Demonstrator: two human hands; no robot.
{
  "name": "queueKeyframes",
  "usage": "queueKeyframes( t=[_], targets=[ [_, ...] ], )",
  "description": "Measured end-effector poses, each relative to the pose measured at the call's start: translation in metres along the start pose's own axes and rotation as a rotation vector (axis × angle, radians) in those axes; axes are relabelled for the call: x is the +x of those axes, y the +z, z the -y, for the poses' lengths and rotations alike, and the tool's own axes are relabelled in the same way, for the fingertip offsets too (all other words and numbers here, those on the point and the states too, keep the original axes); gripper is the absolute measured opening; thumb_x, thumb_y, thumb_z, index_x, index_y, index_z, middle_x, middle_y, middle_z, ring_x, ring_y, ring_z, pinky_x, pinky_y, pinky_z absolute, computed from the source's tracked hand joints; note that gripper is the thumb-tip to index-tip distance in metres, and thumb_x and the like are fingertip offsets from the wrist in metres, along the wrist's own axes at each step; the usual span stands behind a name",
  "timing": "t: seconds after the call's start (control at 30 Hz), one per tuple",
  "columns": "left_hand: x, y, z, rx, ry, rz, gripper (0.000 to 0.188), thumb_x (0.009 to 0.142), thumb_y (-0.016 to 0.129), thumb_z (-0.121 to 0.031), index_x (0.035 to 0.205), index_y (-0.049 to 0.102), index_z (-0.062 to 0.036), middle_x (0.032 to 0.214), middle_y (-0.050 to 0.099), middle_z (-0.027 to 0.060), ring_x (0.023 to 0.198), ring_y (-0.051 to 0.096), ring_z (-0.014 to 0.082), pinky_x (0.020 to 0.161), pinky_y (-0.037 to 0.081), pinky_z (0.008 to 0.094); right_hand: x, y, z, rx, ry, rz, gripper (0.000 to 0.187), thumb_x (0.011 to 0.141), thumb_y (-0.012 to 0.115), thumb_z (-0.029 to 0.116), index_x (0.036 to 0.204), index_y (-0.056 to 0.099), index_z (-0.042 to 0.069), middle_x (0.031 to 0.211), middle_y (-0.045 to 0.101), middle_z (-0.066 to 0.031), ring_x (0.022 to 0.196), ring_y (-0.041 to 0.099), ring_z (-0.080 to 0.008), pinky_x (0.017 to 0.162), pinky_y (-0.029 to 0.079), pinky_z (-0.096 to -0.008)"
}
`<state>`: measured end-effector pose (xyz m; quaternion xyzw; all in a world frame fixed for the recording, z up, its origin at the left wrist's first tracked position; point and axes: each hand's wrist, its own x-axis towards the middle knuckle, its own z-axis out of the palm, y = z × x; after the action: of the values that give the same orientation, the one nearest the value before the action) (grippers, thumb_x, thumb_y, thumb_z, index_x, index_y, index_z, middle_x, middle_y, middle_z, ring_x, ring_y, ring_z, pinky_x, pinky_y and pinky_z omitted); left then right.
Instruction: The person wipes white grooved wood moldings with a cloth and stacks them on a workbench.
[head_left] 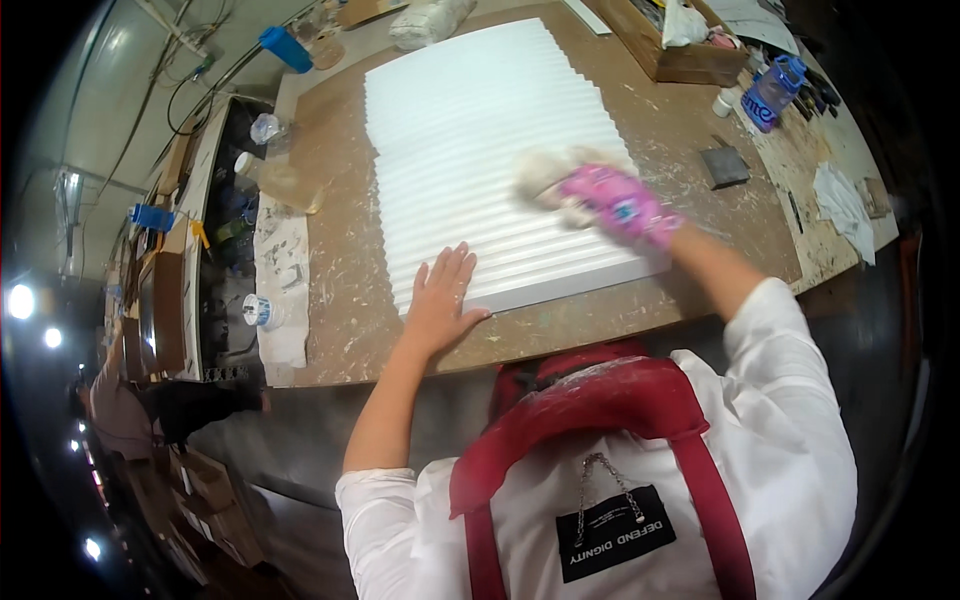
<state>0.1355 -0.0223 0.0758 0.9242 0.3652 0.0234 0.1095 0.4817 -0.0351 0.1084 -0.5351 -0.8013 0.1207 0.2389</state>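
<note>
Many narrow white strips [480, 130] lie side by side on a brown board, with staggered ends forming one ridged sheet. My bare left hand [440, 295] rests flat at the sheet's near left corner, fingers stretched out and thumb along the front strip. In a pink patterned glove, my right hand [615, 200] is over the right half of the strips. It is closed on a bunched off-white cloth [545, 178], smeared by motion, which appears to touch the strips. The glove hides most of the right fingers.
The strips lie on a brown board [340, 250]. To the right are a grey square block [724, 166], a blue-and-purple bottle [772, 95], a white rag [843, 210] and a wooden box [690, 65]. Leftward stand a plastic jug [290, 187] and a small tub [257, 310].
</note>
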Motion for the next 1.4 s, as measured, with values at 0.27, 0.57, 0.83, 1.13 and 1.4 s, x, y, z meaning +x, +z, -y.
queueKeyframes(
  t=[0.27,0.57,0.83,1.13,1.4],
  targets=[
    [0.002,0.001,0.003,0.031,0.028,0.014,0.085,0.083,0.066,-0.048,0.149,0.029,-0.0094,0.157,0.023,0.0105,0.145,0.021,0.0323,0.115,0.018,0.0542,-0.072,-0.089,-0.136,-0.171,0.535,-0.213,0.053,0.088,0.059,0.017,0.139,0.047,0.01,0.135,0.052,-0.0172,0.12,0.052,-0.034,0.102,0.042,-0.0378],
    [0.098,-0.073,0.099,-0.321,0.065,-0.337,0.057,0.086,0.066,-0.017,0.137,0.046,-0.0008,0.139,0.048,0.0213,0.131,0.043,0.0385,0.11,0.034,0.0421,-0.117,-0.023,0.074,0.878,0.791,0.047,0.031,0.1,0.049,0.033,0.097,0.065,0.006,0.086,0.065,-0.0042,0.081,0.062,-0.0116,0.071,0.05,-0.0275],
    [0.314,-0.109,0.229,-0.211,-0.006,-0.45,0.056,0.093,0.059,-0.031,0.138,0.045,-0.0007,0.14,0.047,0.0234,0.131,0.044,0.0368,0.109,0.035,0.0434,-0.086,0.091,0.143,1.222,1.054,-0.032,0.038,0.098,0.054,0.032,0.12,0.058,0.0,0.098,0.062,-0.0031,0.088,0.056,-0.0097,0.078,0.047,-0.0246],
    [0.448,-0.057,0.271,0.001,-0.371,-0.278,0.065,0.094,0.047,-0.05,0.142,0.043,-0.0062,0.142,0.047,0.0186,0.132,0.042,0.0332,0.108,0.03,0.0525,-0.023,0.121,0.126,1.346,1.094,-0.373,0.032,0.094,0.062,0.025,0.105,0.05,-0.002,0.092,0.063,-0.0083,0.075,0.056,-0.009,0.068,0.048,-0.0225],
    [0.424,-0.036,0.232,-0.136,-0.012,-0.262,0.047,0.089,0.061,-0.043,0.104,0.062,0.0018,0.107,0.063,0.0224,0.099,0.06,0.0382,0.088,0.045,0.0484,-0.022,0.109,0.122,1.418,1.148,-0.187,0.037,0.096,0.059,0.025,0.116,0.052,-0.006,0.104,0.064,-0.0098,0.091,0.061,-0.0112,0.081,0.05,-0.0228]
  ],
)
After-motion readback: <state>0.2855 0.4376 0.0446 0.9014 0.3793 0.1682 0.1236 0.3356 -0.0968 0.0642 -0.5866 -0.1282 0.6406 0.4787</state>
